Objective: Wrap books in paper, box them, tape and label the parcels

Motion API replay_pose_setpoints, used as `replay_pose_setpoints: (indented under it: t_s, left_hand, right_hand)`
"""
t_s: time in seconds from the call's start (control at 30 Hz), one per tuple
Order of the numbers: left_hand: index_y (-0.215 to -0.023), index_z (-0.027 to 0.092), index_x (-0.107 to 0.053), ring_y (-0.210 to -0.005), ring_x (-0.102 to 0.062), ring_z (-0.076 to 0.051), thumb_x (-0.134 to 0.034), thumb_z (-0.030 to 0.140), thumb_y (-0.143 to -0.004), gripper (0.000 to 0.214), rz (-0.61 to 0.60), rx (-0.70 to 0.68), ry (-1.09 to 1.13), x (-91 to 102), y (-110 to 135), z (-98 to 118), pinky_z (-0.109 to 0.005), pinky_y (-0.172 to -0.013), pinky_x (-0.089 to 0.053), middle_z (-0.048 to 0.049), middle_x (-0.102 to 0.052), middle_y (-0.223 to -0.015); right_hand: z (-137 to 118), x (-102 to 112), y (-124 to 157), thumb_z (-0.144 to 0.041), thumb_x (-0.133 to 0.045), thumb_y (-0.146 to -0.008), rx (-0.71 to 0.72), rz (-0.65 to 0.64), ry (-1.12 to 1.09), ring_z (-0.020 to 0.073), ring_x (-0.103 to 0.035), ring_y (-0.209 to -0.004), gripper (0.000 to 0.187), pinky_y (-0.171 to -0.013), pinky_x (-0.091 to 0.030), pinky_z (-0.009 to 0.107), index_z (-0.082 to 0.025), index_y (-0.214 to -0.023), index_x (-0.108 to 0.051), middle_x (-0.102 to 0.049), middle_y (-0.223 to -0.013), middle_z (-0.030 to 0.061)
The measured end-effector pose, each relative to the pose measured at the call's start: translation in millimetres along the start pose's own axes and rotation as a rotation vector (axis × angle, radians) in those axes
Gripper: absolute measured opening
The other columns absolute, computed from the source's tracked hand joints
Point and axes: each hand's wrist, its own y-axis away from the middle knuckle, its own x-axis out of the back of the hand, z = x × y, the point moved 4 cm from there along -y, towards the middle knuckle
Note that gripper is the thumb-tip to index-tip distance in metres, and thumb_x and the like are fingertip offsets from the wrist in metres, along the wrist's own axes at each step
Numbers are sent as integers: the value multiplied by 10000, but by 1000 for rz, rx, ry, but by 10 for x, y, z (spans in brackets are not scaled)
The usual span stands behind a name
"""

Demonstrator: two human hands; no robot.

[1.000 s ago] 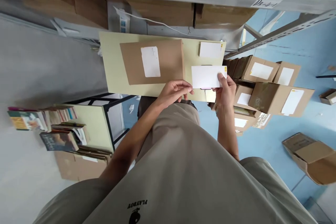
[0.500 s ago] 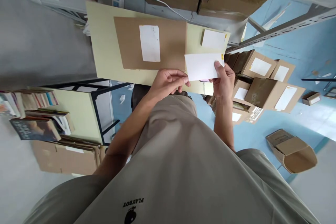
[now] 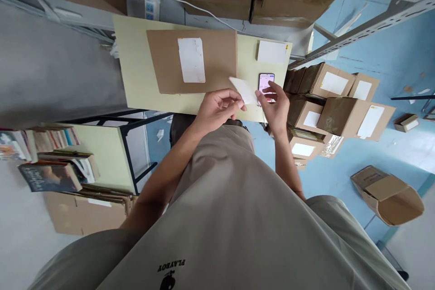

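A white slip of paper slants over the table, its lower edge pinched between the thumb and fingers of my left hand. My right hand is just right of the slip, thumb and fingers spread apart. Its thumb tip comes close to the slip's right edge; whether they touch I cannot tell. Partly behind these fingers lies a phone with a lit screen. Left of the slip, a flat brown cardboard box carries a white label. A white stack of paper slips with a yellow mark lies beyond the phone.
The pale yellow table stands against a metal shelf holding large cartons. Labelled cartons are piled to the right, with an open carton on the floor. Books sit on another table at left.
My right hand has let go of the slip's right end and moved left, its fingers spreading. The slip now tilts down to the right, and the phone has come into view.
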Motion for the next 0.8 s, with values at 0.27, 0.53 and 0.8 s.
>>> replay_pose_setpoints:
  t_s: [0.27,0.53,0.8]
  left_hand:
    - [-917,243,-773,-769,-729,-174,-780,429,-983,198,51,-141,-254,83,52,84,-302,-687,-578,-40,-836,-928]
    - [-894,254,-754,-766,-723,-169,-761,268,-941,49,48,-144,-336,265,92,27,-295,-705,-560,-3,-804,-896]
    - [-865,252,-706,-758,-701,-176,-714,213,-880,42,156,-137,-443,1110,191,-236,-295,-729,-551,0,-773,-868]
  right_hand:
    - [-552,-145,379,-620,-877,-1019,323,-176,103,225,-728,-932,263,-738,-688,386,-357,-1021,-865,-741,-1025,33]
    - [-646,-303,381,-425,-780,-1055,355,-195,187,212,-714,-903,165,-667,-643,356,-318,-932,-806,-735,-963,23]
    - [-852,-669,464,-353,-796,-1014,250,-154,133,179,-716,-867,148,-688,-604,314,-293,-881,-771,-755,-943,-3]
